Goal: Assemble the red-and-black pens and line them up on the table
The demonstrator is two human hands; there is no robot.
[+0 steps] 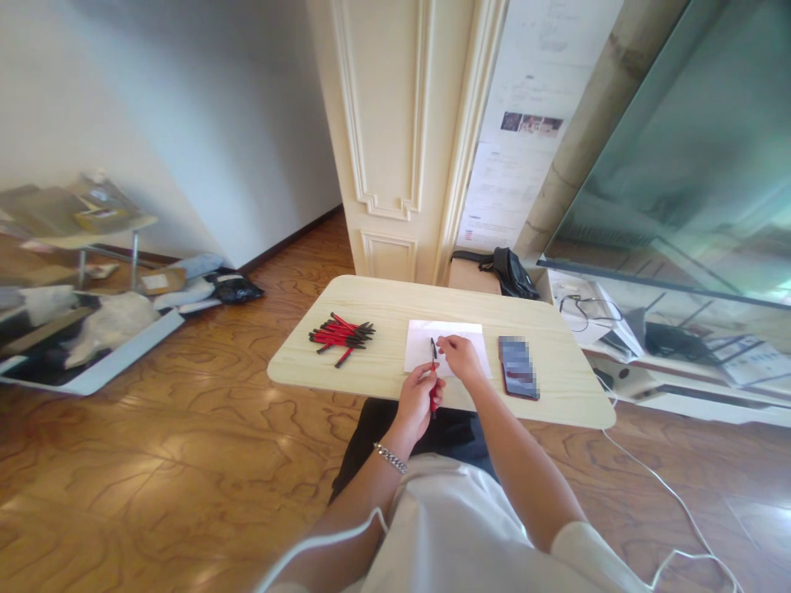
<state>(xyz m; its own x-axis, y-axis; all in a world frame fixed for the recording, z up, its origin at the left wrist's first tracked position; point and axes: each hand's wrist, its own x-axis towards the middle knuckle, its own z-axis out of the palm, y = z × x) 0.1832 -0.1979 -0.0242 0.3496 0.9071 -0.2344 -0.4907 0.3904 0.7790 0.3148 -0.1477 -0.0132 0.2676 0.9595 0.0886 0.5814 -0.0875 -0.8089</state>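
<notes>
My left hand (415,401) is wrapped round a red pen (433,399), whose dark end points away from me over a white sheet of paper (417,336). Just right of that end is my right hand (459,356), its fingers pinched together above the sheet. A small dark thing shows at its fingertips, too small to name. Left of the paper lies a loose pile of several red pens (339,333) with black ends, crossing one another on the pale wooden table (376,296).
A phone (519,368) lies on the table right of the paper. Behind the table are a black bag (514,273) and a cream panelled pillar (386,165). A white cable (667,486) trails at the right. Boxes and packaging (117,329) crowd the left floor.
</notes>
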